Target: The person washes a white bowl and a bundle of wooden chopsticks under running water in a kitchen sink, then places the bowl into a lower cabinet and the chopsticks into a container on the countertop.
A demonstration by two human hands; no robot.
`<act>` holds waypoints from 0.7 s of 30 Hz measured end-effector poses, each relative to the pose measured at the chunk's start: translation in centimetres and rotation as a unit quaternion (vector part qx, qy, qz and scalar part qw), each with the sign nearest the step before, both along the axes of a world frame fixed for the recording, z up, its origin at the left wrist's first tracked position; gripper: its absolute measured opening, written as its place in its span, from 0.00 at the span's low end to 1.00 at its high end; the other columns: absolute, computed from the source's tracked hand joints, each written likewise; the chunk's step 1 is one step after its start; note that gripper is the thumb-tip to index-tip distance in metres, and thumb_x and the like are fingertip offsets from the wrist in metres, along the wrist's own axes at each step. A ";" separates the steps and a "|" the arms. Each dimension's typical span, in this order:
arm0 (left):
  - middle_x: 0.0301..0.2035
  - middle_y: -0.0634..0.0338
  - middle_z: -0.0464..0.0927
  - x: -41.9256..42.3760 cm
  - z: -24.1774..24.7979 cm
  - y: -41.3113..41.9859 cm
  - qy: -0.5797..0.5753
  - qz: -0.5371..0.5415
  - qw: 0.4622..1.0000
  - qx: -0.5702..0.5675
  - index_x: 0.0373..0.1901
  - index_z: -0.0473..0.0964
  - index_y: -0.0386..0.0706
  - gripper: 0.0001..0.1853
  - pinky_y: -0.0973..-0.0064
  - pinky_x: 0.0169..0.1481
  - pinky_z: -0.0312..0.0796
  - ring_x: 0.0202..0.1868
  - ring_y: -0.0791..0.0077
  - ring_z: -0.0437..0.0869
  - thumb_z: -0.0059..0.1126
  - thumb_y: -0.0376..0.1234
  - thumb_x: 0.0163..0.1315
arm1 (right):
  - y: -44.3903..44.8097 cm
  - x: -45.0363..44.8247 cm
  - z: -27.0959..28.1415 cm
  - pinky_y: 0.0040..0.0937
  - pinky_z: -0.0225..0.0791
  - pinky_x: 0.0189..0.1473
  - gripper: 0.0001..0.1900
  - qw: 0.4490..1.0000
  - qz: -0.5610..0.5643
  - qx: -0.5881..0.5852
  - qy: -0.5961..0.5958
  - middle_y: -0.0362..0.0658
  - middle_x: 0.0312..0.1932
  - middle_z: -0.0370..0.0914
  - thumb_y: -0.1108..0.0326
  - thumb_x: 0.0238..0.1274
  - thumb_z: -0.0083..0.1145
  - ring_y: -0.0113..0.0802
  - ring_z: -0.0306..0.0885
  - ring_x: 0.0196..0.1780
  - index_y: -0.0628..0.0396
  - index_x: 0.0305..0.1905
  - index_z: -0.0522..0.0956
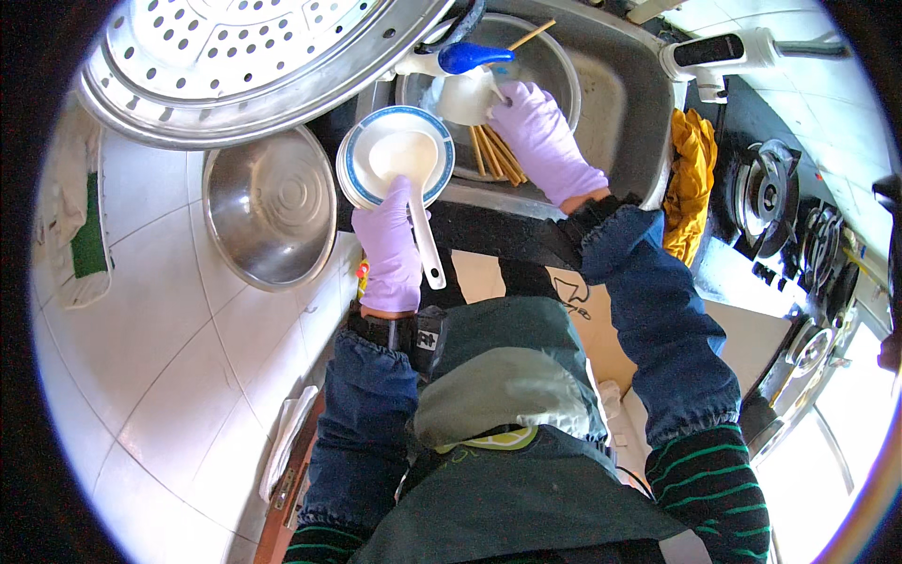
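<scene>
My left hand (390, 247), in a lilac glove, holds a stack of white bowls with a blue-patterned rim (435, 185). A white ladle (424, 240) lies in the top bowl, its handle hanging over the edge beside my thumb. My right hand (541, 144), gloved alike, grips a white vessel (466, 97) over a metal basin (574, 77) in the sink. Its exact kind is unclear. Several wooden chopsticks (502, 156) lean in the basin below it. A blue-tipped faucet part (473, 58) is just above the vessel.
A large perforated steamer tray (243, 60) fills the upper left. Below it stands a steel bowl (271, 208). An ochre cloth (687, 187) drapes over the sink's right edge (659, 141). Gas burners (768, 197) are farther right, with a white faucet (712, 60) above.
</scene>
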State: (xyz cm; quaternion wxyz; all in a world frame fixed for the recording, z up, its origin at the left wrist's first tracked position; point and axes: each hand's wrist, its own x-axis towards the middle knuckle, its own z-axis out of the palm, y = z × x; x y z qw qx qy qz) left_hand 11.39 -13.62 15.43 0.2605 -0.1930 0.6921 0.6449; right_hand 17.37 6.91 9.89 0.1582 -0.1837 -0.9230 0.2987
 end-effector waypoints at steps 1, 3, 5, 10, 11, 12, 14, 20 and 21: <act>0.32 0.59 0.81 0.0 0.0 0.0 0.006 0.002 1.000 0.002 0.47 0.76 0.36 0.18 0.79 0.25 0.72 0.24 0.75 0.80 0.66 0.36 0.58 | 0.1 -0.1 0.0 0.42 0.70 0.48 0.08 0.999 -0.024 -0.024 -0.030 0.51 0.38 0.74 0.67 0.60 0.60 0.49 0.74 0.46 0.59 0.39 0.78; 0.33 0.59 0.81 0.0 0.1 -0.1 -0.005 -0.004 1.000 -0.008 0.47 0.76 0.37 0.18 0.79 0.26 0.72 0.24 0.76 0.80 0.66 0.36 0.59 | 0.3 -0.4 -0.2 0.43 0.71 0.47 0.08 0.999 -0.017 0.040 0.006 0.51 0.38 0.75 0.66 0.59 0.59 0.50 0.75 0.45 0.58 0.39 0.78; 0.34 0.59 0.81 0.0 0.2 0.1 -0.011 -0.019 1.000 -0.005 0.48 0.76 0.37 0.18 0.79 0.26 0.72 0.25 0.76 0.80 0.65 0.36 0.59 | 0.3 -1.0 -0.4 0.46 0.70 0.47 0.09 0.997 -0.017 0.065 0.027 0.52 0.37 0.76 0.65 0.58 0.56 0.54 0.75 0.43 0.58 0.39 0.78; 0.34 0.58 0.81 -0.4 -1.0 2.0 -0.022 -0.037 0.999 0.028 0.48 0.75 0.35 0.16 0.79 0.28 0.73 0.27 0.74 0.81 0.63 0.34 0.61 | -1.7 -0.8 -0.2 0.23 0.74 0.37 0.18 0.694 -0.237 -0.677 0.063 0.40 0.39 0.78 0.54 0.67 0.59 0.25 0.78 0.41 0.59 0.45 0.75; 0.33 0.56 0.81 -0.5 -1.6 2.8 -0.007 -0.037 0.998 0.051 0.46 0.75 0.33 0.16 0.79 0.26 0.75 0.24 0.73 0.82 0.63 0.32 0.61 | -2.4 -0.5 0.0 0.24 0.73 0.38 0.19 0.686 -0.205 -0.692 0.094 0.40 0.38 0.77 0.54 0.65 0.61 0.26 0.77 0.40 0.59 0.48 0.73; 0.34 0.55 0.81 -0.5 -2.4 3.7 0.011 -0.034 0.998 0.059 0.47 0.75 0.34 0.16 0.78 0.26 0.75 0.25 0.73 0.82 0.63 0.32 0.60 | -2.8 -0.6 -0.1 0.24 0.73 0.39 0.20 0.707 -0.187 -0.678 0.071 0.40 0.39 0.77 0.55 0.64 0.63 0.26 0.76 0.40 0.60 0.48 0.72; 0.38 0.53 0.81 -0.8 -4.0 5.1 0.014 -0.062 0.997 0.051 0.50 0.74 0.33 0.18 0.76 0.27 0.77 0.29 0.71 0.84 0.63 0.31 0.60 | -3.7 -1.3 -0.6 0.25 0.72 0.40 0.19 0.744 -0.158 -0.641 0.106 0.40 0.37 0.76 0.60 0.58 0.69 0.27 0.75 0.39 0.60 0.46 0.73; 0.37 0.54 0.81 -1.8 -6.5 5.7 0.137 -0.135 0.980 0.043 0.55 0.69 0.32 0.21 0.77 0.26 0.75 0.32 0.71 0.85 0.49 0.41 0.72 | -3.4 -5.1 -4.3 0.25 0.72 0.41 0.14 0.728 -0.233 -0.633 0.121 0.42 0.41 0.81 0.72 0.64 0.58 0.28 0.78 0.40 0.64 0.52 0.74; 0.36 0.53 0.82 -2.0 -6.6 5.6 0.115 -0.118 0.985 0.054 0.55 0.70 0.31 0.21 0.77 0.27 0.76 0.33 0.71 0.85 0.50 0.40 0.71 | -3.3 -5.5 -4.6 0.25 0.72 0.41 0.14 0.714 -0.220 -0.643 0.168 0.42 0.41 0.81 0.72 0.64 0.57 0.27 0.78 0.41 0.64 0.52 0.74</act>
